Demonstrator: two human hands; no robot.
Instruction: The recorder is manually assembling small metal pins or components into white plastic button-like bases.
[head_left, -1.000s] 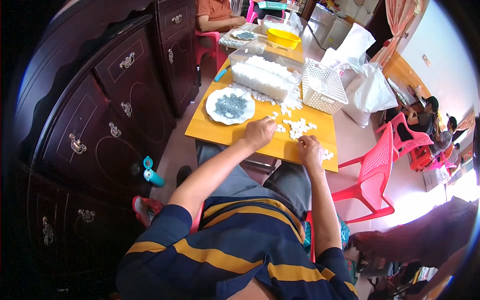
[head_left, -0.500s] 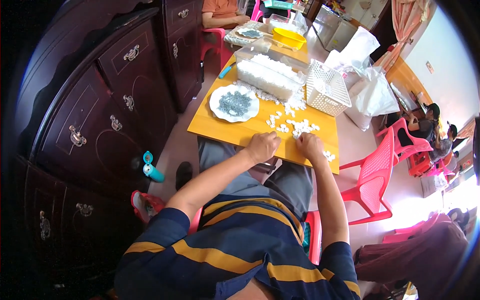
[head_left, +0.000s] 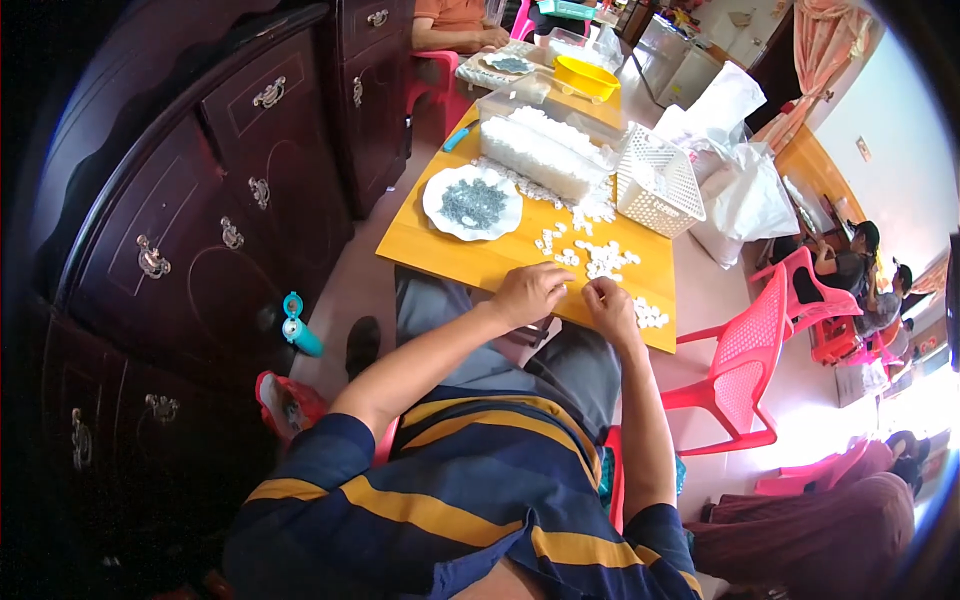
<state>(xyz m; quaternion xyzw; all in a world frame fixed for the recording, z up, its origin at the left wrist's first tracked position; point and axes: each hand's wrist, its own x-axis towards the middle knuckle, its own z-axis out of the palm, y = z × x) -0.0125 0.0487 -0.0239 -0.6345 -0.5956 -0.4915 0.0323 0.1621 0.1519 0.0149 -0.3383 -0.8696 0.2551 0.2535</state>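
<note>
My left hand [head_left: 532,294] is at the near edge of the wooden table [head_left: 415,238], its fingers curled into a pinch. Close beside it, my right hand [head_left: 611,308] also has thumb and fingers pressed together. Anything between the fingertips is too small to make out. Just beyond my hands lie small white plastic pieces [head_left: 606,261] in loose clusters, with another little pile [head_left: 650,315] to the right of my right hand. A white scalloped plate [head_left: 511,221] farther left holds a heap of tiny dark grey parts [head_left: 473,203].
A clear bin full of white pieces [head_left: 545,150] stands at the back of the table, beside a white perforated basket [head_left: 660,203] and a blue-handled tool [head_left: 457,138]. Pink chairs [head_left: 740,370] stand right, dark cabinets [head_left: 170,200] left. Another person [head_left: 455,28] sits beyond.
My right hand has shifted left toward my left hand, uncovering more of the small pile at its right. My left hand stays nearly in place. The view has tilted slightly.
</note>
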